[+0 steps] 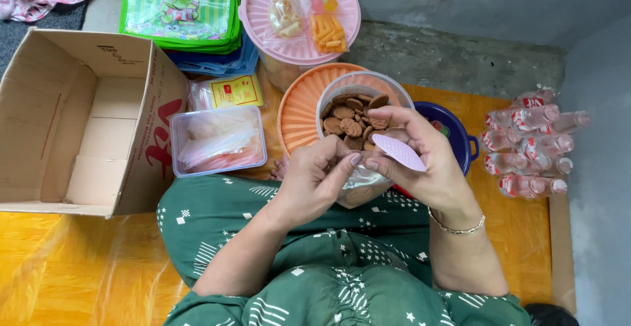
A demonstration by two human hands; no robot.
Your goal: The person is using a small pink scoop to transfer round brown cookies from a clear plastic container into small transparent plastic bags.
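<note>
Clear round plastic jar of brown biscuits (355,119), behind fingers; left hand (314,183) pinching its clear bag (360,180), right hand (420,162) holding pink oval scoop (399,152). Risk: spill if tilted.

Cookie jar (355,112) centre, before the lap, on a ridged lid (299,112). Cardboard box (79,122) far left; lidded tub (217,140) between them. Bottles (529,145) right. Snack-topped container (299,20) behind.

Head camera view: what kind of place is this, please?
Probably a home floor used for packing snacks: a yellow floor mat, an open cardboard box, small water bottles and a clear biscuit jar.
</note>
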